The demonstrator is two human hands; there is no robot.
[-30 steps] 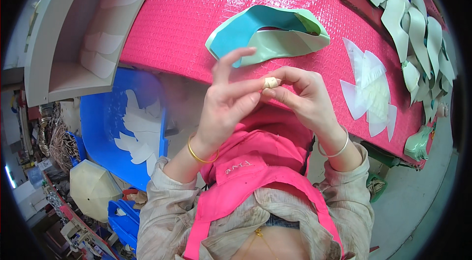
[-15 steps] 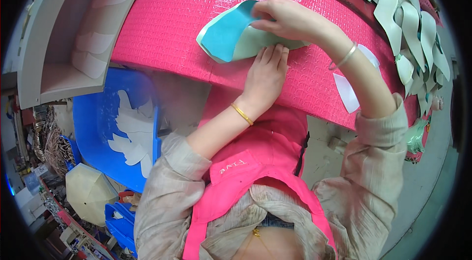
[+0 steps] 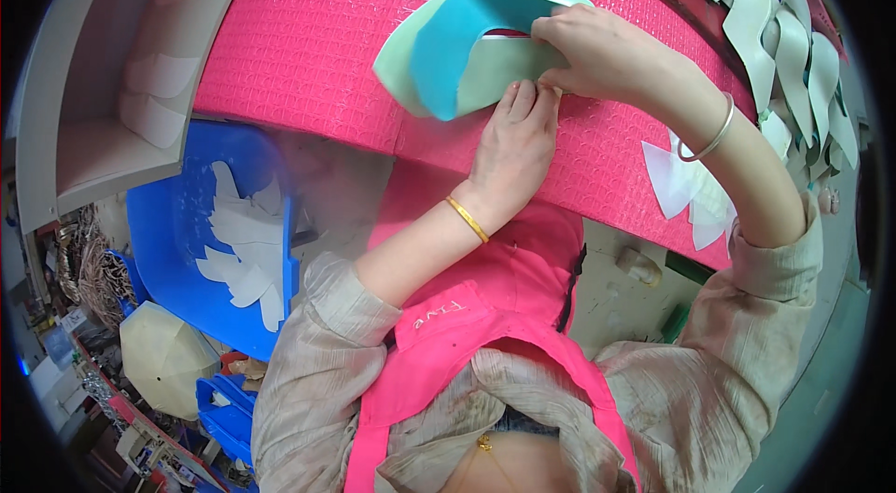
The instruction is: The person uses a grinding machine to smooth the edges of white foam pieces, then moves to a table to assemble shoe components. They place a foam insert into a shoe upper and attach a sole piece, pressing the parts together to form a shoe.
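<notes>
Two hands work one curved mint-and-teal shoe upper piece lying on the pink bubble-textured mat. Right hand pinches its right edge closed; left hand, fingers flat below that edge, presses the piece down to steady it.

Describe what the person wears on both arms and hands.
Both hands are bare. The left hand has a thin gold bangle at its wrist; the right hand has a silver bangle. Crinkled beige sleeves are pushed up both forearms.
</notes>
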